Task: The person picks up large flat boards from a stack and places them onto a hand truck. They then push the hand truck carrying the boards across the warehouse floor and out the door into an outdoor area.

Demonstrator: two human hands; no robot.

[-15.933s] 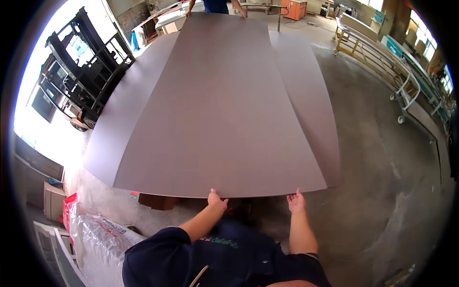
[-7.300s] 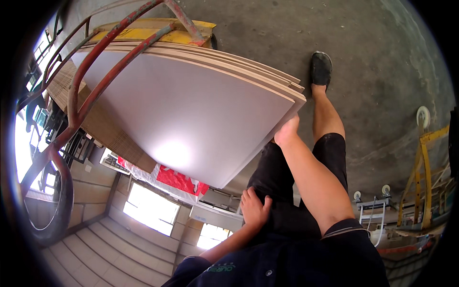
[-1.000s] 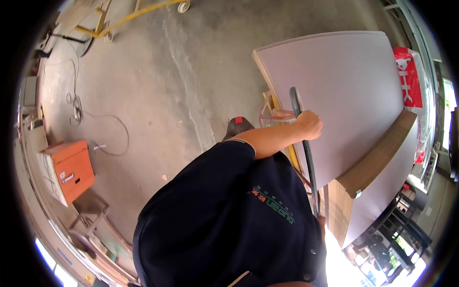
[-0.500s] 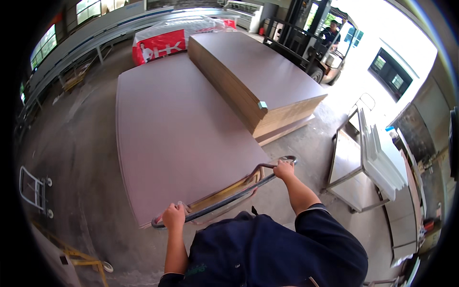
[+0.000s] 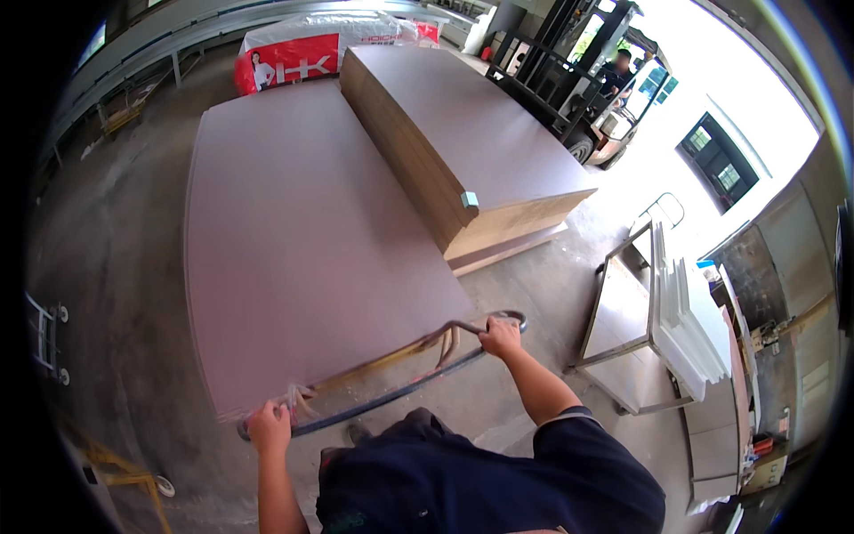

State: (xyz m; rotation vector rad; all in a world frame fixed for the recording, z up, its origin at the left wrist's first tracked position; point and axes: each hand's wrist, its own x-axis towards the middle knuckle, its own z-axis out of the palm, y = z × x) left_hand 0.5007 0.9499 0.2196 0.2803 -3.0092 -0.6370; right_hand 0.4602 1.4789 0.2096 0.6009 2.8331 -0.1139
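Observation:
My left hand (image 5: 269,425) is wrapped round the left end of a dark curved push bar (image 5: 391,392). Toward the bar's right end, my right hand (image 5: 501,336) grips it too, with that arm stretched forward. The bar belongs to a cart mostly hidden under large mauve-faced boards (image 5: 311,231), which lie flat just beyond it. Some clear plastic wrap (image 5: 301,400) hangs by the boards' near left corner, beside my left hand. Close along their right side stands a taller stack of the same kind of boards (image 5: 480,125), with brown edges and a pale green corner piece (image 5: 470,200).
A red and white wrapped pack (image 5: 307,62) lies beyond the boards. At the far right a person sits in a forklift (image 5: 592,98). A metal-framed cart (image 5: 623,311) with white panels stands to my right. A small trolley (image 5: 46,338) and a yellow frame (image 5: 124,472) are at left.
Both hands, the bar and the boards have shifted left in the view, along with most of the surroundings. Both hands keep their hold on the bar. A shoe now shows below it.

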